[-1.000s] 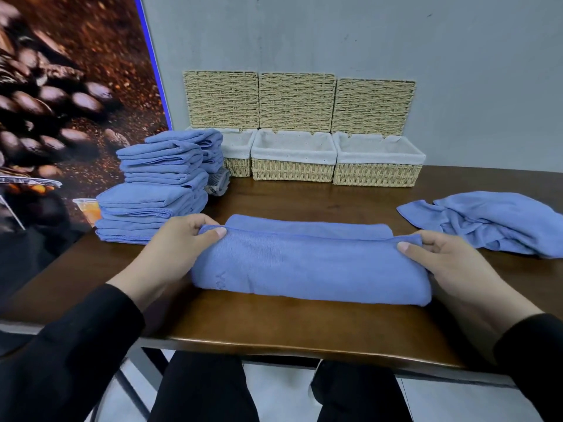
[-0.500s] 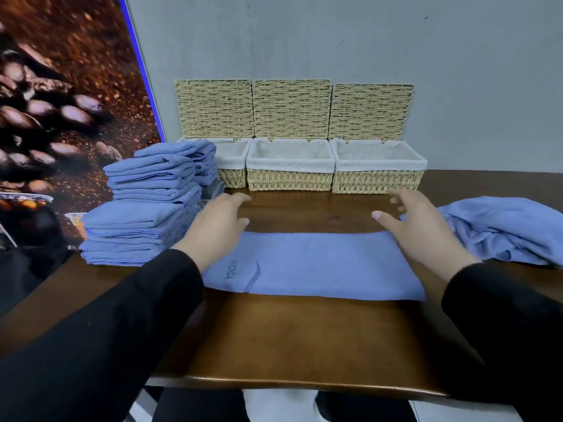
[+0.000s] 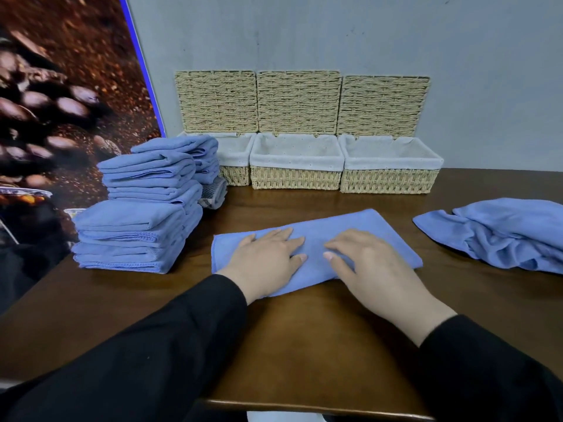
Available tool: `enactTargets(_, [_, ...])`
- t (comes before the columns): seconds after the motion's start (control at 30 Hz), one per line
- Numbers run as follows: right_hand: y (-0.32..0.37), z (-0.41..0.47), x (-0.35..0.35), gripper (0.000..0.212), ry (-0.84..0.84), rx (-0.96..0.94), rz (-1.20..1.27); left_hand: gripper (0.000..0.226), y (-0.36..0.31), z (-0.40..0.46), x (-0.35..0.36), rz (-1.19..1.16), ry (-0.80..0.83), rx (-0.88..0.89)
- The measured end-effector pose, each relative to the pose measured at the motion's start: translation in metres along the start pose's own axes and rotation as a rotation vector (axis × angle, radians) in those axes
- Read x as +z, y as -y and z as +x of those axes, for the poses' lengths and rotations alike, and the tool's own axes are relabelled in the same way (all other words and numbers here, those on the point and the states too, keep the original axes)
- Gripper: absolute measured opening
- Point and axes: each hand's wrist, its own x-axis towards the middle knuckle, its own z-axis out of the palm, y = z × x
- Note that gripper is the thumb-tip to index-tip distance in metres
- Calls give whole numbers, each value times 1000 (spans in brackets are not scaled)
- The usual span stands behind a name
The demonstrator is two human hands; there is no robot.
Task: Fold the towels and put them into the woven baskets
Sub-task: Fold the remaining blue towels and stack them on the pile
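Long black sleeves (image 3: 158, 354), bare hands (image 3: 268, 260)

Single head-worn wide-angle view, looking forward and down over dark brown wooden tabletop (image 3: 304, 345); both sleeved arms enter close from bottom of frame, grey wall (image 3: 335, 35) fills top, edges bend.

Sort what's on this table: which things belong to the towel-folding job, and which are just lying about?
Job:
- folded towel under left hand and right hand, both pressing flat
- crumpled towel
- stack of folded towels
- three woven baskets, nothing visible inside, lids propped behind

Lying about:
- striped cloth behind the stack
- coffee-bean poster
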Motion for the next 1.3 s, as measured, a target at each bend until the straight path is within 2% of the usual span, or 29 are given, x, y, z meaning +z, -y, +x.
enactTargets(0.07, [5, 5, 12, 38, 56, 12, -48, 50, -11, 4, -6, 109, -25, -54])
enactTargets(0.17, [-8, 14, 19, 46, -20, 124, -82, 42, -16, 5, -16, 268, -126, -49])
enactTargets(0.27, [-29, 22, 22, 35, 17, 188, 43, 43, 0, 1, -30, 74, -103, 76])
enactTargets(0.3, [-35, 25, 23, 38, 69, 182, 124, 45, 8, 1, -33, -21, -90, 134])
enactTargets(0.37, [-44, 31, 21, 50, 210, 143, 230, 29, 26, 6, -26, -167, -165, 256])
enactTargets(0.4, [-48, 35, 21, 53, 262, 114, 243, 31, 33, 8, -19, -204, -193, 281])
enactTargets(0.47, [-54, 44, 20, 53, 321, 57, 245, 46, 45, 14, 0, -245, -172, 265])
enactTargets(0.6, [-64, 61, 22, 48, 387, 8, 239, 40, 51, 22, 12, -202, -183, 147])
enactTargets(0.67, [-68, 65, 25, 45, 336, 34, 253, 40, 51, 25, 11, -182, -237, 114])
enactTargets(0.73, [-66, 62, 23, 42, 212, 49, 333, 42, 54, 25, 13, -214, -281, 137])
enactTargets(0.8, [-61, 55, 16, 49, 206, 21, 391, 52, 57, 24, 16, -252, -238, 177])
enactTargets(0.87, [-56, 48, 10, 64, 371, -42, 271, 65, 58, 25, 16, -233, -163, 156])
enactTargets(0.93, [-53, 43, 10, 72, 490, -77, 140, 59, 59, 24, 14, -233, -180, 151])
enactTargets(1.0, [-51, 38, 9, 71, 419, -81, 151, 54, 59, 21, 14, -287, -233, 222])
enactTargets(1.13, [-40, 15, 4, 51, 234, -221, 227, 70, 61, 13, 16, -251, -105, 268])
enactTargets(1.2, [-35, -2, 1, 51, 263, -294, 222, 75, 62, 14, 16, -234, -88, 258])
enactTargets(1.3, [-36, -26, -6, 57, 343, -287, 225, 76, 61, 14, 14, -247, -59, 244])
